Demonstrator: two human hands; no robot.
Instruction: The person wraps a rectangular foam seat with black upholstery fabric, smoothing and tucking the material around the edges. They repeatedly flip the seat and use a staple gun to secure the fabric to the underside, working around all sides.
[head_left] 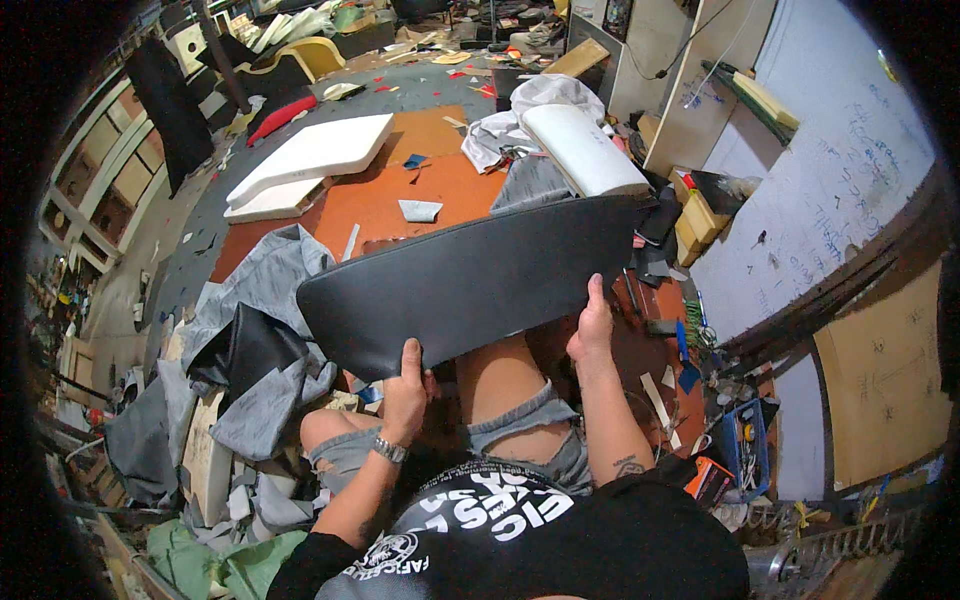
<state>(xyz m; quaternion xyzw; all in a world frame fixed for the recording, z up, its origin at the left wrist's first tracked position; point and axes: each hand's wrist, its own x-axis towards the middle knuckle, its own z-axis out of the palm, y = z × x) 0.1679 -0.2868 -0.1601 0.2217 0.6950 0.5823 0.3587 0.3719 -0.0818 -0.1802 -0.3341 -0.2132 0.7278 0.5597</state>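
A long black upholstered panel (470,275) with rounded corners is held up in front of me, tilted, its right end higher. My left hand (405,395) grips its lower edge near the left end, thumb on the black face. At the lower right edge, my right hand (590,325) holds it the same way, thumb pointing up. The fingers of both hands are mostly hidden behind the panel. Just beyond its upper right edge rests a white curved padded piece (585,150). Grey fabric with a black patch (255,345) lies heaped to the left of the panel.
White foam slabs (310,165) lie on an orange-brown board (370,215) ahead. A blue basket (745,445) of tools and an orange-black box (708,480) stand at my right, by a pale wall (840,190). Green cloth (225,560) and fabric scraps are at lower left.
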